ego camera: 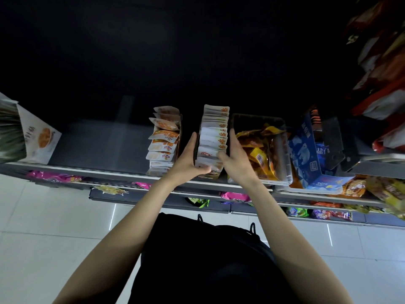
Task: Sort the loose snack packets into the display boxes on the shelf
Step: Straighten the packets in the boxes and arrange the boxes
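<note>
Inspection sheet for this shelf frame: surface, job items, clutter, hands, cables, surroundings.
Surface: grey shelf, bare on its left part.
Job's things: middle box of white packets, standing in a row; box of orange-printed packets beside it on the left; clear bin of loose orange packets on the right.
Clutter: blue box right of the bin; white bag at far left.
Hands: left hand and right hand flank the middle box, fingers on the front packets.
Cables: nothing seen.
Surroundings: lower shelves with packets, white tiled floor.
</note>
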`<state>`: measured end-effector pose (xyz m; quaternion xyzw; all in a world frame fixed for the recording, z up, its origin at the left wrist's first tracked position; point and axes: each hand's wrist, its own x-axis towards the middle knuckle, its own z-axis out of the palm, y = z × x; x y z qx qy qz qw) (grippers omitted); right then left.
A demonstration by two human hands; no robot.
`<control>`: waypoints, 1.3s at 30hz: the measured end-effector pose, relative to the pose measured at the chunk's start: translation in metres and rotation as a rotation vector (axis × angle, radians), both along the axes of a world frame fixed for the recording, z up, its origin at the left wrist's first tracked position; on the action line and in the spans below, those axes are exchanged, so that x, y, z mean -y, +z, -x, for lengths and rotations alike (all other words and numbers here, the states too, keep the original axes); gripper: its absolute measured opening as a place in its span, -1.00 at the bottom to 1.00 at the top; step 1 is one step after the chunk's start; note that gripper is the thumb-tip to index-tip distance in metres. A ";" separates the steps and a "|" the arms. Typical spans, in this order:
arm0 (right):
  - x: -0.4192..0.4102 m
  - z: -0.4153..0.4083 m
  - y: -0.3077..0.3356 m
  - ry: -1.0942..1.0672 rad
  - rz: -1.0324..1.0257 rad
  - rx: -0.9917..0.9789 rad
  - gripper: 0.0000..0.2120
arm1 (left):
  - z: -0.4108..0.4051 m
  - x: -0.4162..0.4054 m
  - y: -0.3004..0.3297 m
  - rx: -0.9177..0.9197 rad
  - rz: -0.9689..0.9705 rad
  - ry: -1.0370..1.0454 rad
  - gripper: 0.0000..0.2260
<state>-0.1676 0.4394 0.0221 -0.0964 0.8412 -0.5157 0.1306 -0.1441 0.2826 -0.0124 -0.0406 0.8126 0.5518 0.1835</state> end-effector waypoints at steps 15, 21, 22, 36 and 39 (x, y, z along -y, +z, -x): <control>0.016 0.036 -0.013 -0.060 -0.355 -0.146 -0.45 | 0.027 -0.022 0.009 -0.106 0.051 0.167 -0.06; 0.009 0.036 -0.011 -0.078 -0.266 -0.080 -0.53 | 0.027 -0.033 0.023 -0.022 -0.267 0.197 -0.08; 0.009 0.036 -0.012 -0.076 -0.281 -0.108 -0.52 | 0.027 -0.033 0.024 -0.039 -0.272 0.193 -0.08; 0.018 0.033 -0.010 -0.103 0.014 0.048 -0.45 | 0.029 -0.035 0.019 -0.036 -0.425 0.294 -0.32; 0.014 0.043 -0.002 -0.095 -0.099 -0.125 -0.49 | 0.035 -0.028 0.018 -0.095 -0.349 0.332 -0.38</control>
